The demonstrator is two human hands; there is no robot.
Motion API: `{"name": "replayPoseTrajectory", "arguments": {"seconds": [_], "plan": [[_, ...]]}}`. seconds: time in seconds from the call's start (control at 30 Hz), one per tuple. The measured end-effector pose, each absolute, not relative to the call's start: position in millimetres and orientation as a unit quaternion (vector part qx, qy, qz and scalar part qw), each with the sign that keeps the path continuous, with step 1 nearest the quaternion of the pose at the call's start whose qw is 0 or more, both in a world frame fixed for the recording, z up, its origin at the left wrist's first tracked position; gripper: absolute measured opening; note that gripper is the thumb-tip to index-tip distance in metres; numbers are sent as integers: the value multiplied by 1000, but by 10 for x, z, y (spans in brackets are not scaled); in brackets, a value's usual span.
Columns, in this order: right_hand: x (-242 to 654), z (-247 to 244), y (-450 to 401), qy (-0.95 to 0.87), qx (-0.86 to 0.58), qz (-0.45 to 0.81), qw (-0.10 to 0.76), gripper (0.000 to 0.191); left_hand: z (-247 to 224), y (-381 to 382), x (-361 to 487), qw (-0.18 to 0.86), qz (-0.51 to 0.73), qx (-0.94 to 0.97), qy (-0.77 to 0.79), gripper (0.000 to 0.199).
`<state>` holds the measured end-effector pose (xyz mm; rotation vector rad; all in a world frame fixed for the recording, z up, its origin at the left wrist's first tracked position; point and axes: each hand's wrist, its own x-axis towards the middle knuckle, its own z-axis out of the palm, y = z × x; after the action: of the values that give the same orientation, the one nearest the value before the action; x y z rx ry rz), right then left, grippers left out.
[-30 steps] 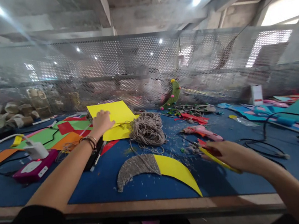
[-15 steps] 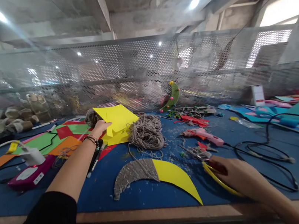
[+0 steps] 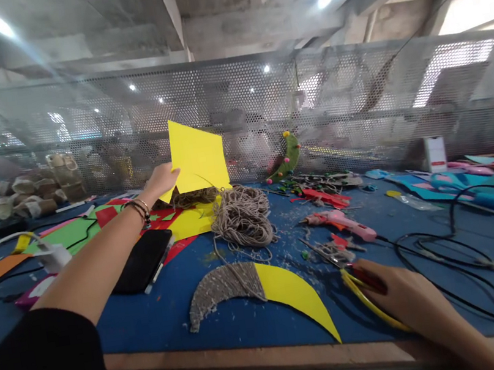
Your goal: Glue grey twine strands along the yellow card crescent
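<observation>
My left hand (image 3: pixel 163 180) pinches the left edge of a yellow sheet (image 3: pixel 199 156), which it holds raised above the table. Under it lie more yellow pieces (image 3: pixel 190 222) and a heap of grey-brown cord (image 3: pixel 245 219). My right hand (image 3: pixel 395 289) is closed on the yellow-handled scissors (image 3: pixel 363 297), whose blades point away to the left, low over the table. Between my hands lies a crescent (image 3: pixel 296 292), its left half wrapped in grey cord and its right half bare yellow.
A pink glue gun (image 3: pixel 341 223) with a black cable (image 3: pixel 443 257) lies beyond my right hand. A black phone (image 3: pixel 147 262) rests below my left forearm. Farther back, a green crescent with pompoms (image 3: pixel 287 157) leans against the perforated metal screen (image 3: pixel 233 94).
My left hand has lifted the yellow sheet higher, tilting it more upright and uncovering what lies beneath. The phone now shows more fully. My right hand with the scissors has barely moved.
</observation>
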<state>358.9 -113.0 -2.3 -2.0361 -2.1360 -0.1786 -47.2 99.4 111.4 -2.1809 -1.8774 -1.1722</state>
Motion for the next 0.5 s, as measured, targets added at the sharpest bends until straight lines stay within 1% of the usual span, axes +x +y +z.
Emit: {"name": "replayPoseTrajectory", "arguments": {"seconds": [0.13,0.27,0.37,0.5], "plan": [[3596,-35,-1138,-725,-675,-63,121,28,1304,847,-435,62,-375,-703,-601,23],[3607,-24,-1131,-729,-672,-53,118,26,1385,687,-391,92,-405,-693,-589,21],[3615,44,-1114,-743,-660,-11,111,29,1425,618,-365,101,-442,-677,-579,18],[3580,215,-1076,-762,-639,54,88,29,1551,573,-371,99,-499,-647,-568,22]]}}
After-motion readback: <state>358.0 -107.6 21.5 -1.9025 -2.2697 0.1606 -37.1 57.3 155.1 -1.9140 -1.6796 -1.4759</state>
